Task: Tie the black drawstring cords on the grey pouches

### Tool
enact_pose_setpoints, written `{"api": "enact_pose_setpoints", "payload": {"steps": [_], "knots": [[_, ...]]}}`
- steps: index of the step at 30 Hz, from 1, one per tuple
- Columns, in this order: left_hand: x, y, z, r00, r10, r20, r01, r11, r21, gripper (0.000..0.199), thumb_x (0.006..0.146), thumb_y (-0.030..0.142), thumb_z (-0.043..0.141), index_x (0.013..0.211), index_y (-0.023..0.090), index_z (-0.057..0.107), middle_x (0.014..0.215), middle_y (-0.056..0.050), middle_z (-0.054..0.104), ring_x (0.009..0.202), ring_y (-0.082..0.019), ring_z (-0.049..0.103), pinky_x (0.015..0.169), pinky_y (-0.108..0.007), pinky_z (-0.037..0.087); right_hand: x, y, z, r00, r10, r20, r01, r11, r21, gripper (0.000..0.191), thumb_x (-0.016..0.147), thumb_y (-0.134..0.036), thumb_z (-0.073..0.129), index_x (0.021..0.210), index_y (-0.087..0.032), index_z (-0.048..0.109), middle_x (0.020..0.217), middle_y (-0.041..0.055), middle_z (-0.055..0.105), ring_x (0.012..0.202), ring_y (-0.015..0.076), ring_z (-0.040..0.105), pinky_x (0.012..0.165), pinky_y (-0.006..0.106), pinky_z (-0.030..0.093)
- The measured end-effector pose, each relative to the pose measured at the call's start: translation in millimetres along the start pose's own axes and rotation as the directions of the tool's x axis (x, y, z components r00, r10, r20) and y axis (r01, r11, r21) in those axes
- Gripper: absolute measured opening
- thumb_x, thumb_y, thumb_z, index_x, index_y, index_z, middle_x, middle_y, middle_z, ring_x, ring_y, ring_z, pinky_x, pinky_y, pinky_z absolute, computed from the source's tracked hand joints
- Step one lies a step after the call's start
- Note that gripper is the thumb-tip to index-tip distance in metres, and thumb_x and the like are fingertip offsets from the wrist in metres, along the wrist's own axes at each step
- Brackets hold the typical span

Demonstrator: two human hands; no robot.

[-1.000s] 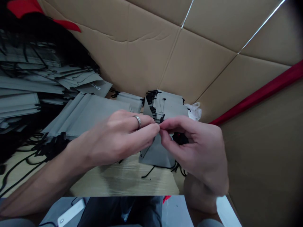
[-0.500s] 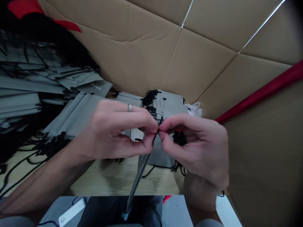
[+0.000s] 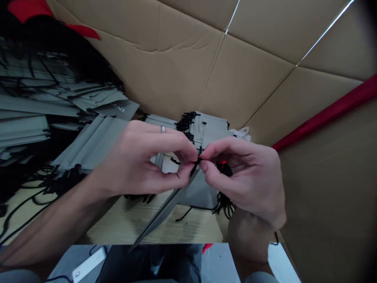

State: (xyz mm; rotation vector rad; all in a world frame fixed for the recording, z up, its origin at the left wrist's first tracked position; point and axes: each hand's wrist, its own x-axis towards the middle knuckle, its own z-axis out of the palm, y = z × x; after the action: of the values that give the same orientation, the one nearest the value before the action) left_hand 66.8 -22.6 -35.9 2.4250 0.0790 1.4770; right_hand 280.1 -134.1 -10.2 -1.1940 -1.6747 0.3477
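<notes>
My left hand, with a ring on one finger, pinches a thin black cord between thumb and forefinger. Fingertip to fingertip with it, my right hand pinches the same cord, where a small dark knot or crossing partly shows. A flat grey pouch or bag hangs edge-on below the pinch, slanting down to the left past the table edge. Behind my hands lies another grey piece with black cord ends. The fingertips hide most of the cord.
Stacked grey pieces with black cords lie at left, beside a larger heap. Another stack stands at the back. Cardboard walls enclose the wooden table. A red strap crosses at right; a white power strip sits below.
The hanging grey piece has swung its lower end to the left and up. Both hands stay pinched together, shifted very slightly, with a little more cord showing between them.
</notes>
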Motion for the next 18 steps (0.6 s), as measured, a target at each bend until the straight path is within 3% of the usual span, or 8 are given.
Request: {"api": "enact_pose_setpoints", "payload": {"steps": [4,7,12,15,18], "knots": [[-3.7,6.2,-0.9,0.990,0.130,0.057,-0.141,0.947,0.287,0.012,0.103,0.016,0.083,0.106,0.025,0.076,0.096,0.001,0.087,0.077,-0.017,0.082,0.073,-0.029,0.065,-2.1,-2.7,1.8,0.999,-0.029,-0.018,0.026,0.991,-0.133,0.021,0.091,-0.009,0.081,0.096,-0.029,0.082,0.085,-0.0060,0.086,0.070,0.0163,0.081,0.074,0.031,0.075],[-5.5,4.6,0.1,0.978,0.181,0.107,-0.206,0.930,0.303,0.014,0.107,0.013,0.077,0.100,0.024,0.071,0.095,-0.001,0.085,0.080,-0.019,0.082,0.074,-0.030,0.066,-2.9,-4.2,3.9,0.998,-0.063,-0.024,0.056,0.974,-0.220,0.018,0.092,-0.010,0.079,0.095,-0.028,0.081,0.083,-0.0075,0.085,0.066,0.0144,0.078,0.076,0.031,0.072],[-8.0,1.8,1.0,0.988,0.145,0.062,-0.156,0.947,0.280,0.015,0.107,0.016,0.077,0.100,0.029,0.073,0.089,0.003,0.083,0.075,-0.018,0.080,0.069,-0.029,0.064,-2.8,-2.5,6.5,0.983,-0.181,-0.023,0.168,0.947,-0.274,0.020,0.096,-0.008,0.076,0.098,-0.028,0.078,0.088,-0.0059,0.086,0.074,0.0155,0.081,0.077,0.030,0.072],[-6.7,4.7,0.8,0.993,0.118,-0.015,-0.108,0.950,0.293,0.017,0.100,0.017,0.082,0.105,0.031,0.075,0.089,0.004,0.085,0.072,-0.018,0.080,0.068,-0.030,0.063,-2.7,-1.0,5.3,0.966,-0.259,-0.007,0.247,0.928,-0.279,0.023,0.099,-0.007,0.074,0.101,-0.029,0.078,0.090,-0.0053,0.085,0.078,0.0163,0.082,0.078,0.032,0.072],[-3.9,5.2,2.0,0.997,0.057,-0.060,-0.045,0.981,0.186,0.018,0.092,0.017,0.085,0.099,0.031,0.077,0.082,0.006,0.084,0.064,-0.016,0.077,0.063,-0.028,0.060,-3.0,0.9,3.7,0.961,-0.277,-0.009,0.267,0.933,-0.243,0.026,0.099,-0.006,0.074,0.104,-0.031,0.078,0.093,-0.0041,0.086,0.080,0.0187,0.082,0.076,0.036,0.073]]}}
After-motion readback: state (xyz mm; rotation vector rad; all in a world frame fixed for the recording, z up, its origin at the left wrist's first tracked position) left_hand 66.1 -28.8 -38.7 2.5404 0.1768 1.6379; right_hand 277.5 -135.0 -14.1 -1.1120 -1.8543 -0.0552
